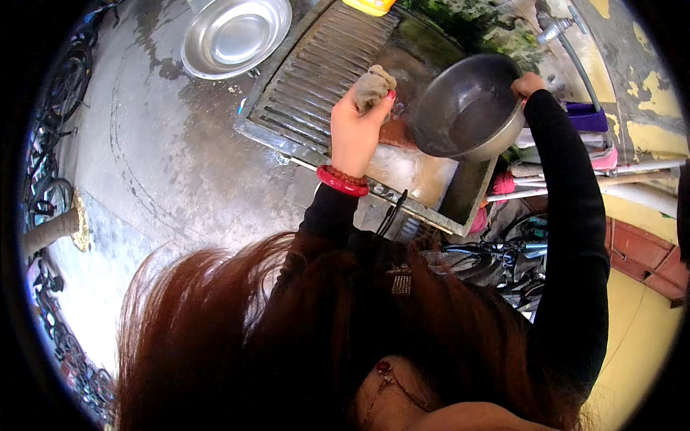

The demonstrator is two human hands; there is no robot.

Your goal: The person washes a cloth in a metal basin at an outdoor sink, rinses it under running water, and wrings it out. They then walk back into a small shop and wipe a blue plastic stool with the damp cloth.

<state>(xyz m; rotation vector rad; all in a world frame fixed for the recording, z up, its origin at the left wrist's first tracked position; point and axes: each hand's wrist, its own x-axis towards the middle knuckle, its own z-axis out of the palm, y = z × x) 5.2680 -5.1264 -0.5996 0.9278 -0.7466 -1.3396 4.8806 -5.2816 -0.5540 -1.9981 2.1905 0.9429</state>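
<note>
My left hand [351, 132], with a red bangle at the wrist, is closed around a crumpled greyish-brown cloth [373, 87]. It hovers above the stone washing sink [470, 207], near the edge of its ribbed washboard [318, 70]. A round metal basin [468, 105] is tilted over the sink, its wet inside facing me. My right hand [529, 86] grips this basin by its right rim. Below the basin, cloudy water or wetness [409, 169] covers the sink's bottom. The fingers beneath the right rim are partly hidden.
A shiny steel basin [237, 35] stands left of the sink. At the top are a yellow container [372, 5] and a wall tap [552, 28] with a hose. Mops [504, 186] and a purple cloth [585, 117] lie right. Bicycles [512, 253] stand beyond the sink's near right corner.
</note>
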